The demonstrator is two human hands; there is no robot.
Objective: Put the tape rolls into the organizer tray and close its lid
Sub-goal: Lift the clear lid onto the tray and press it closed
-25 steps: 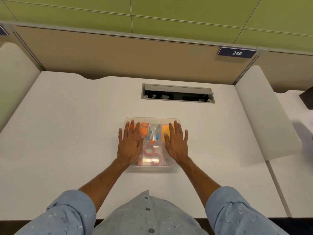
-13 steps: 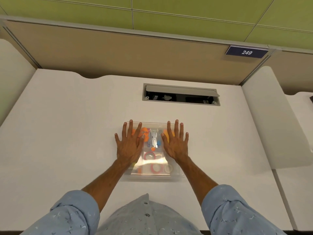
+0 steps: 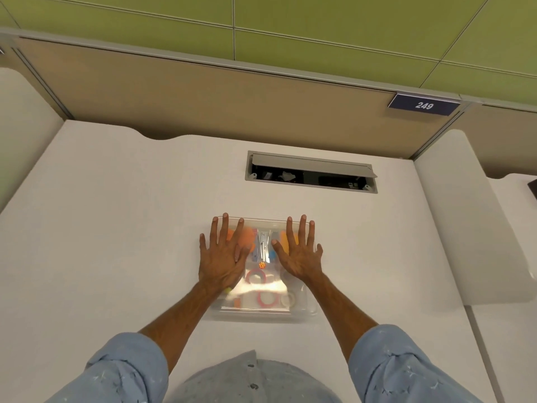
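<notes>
A clear plastic organizer tray [image 3: 308,311] sits on the white desk in front of me, its transparent lid down over it. Through the lid I see two red tape rolls [image 3: 266,299], a clear tape roll [image 3: 288,299], orange items and metal clips. My left hand [image 3: 222,257] lies flat on the lid's left side, fingers spread. On the right side rests my right hand [image 3: 299,254], also flat with fingers apart. Neither hand holds anything.
A grey cable hatch [image 3: 312,171] stands open in the desk behind the tray. White rounded dividers [image 3: 482,228] border the desk on the right and left. A tan partition with a "249" sign [image 3: 424,105] runs along the back.
Both hands stay flat on the lid and have shifted slightly toward its far edge. The camera view has tilted and moved a little.
</notes>
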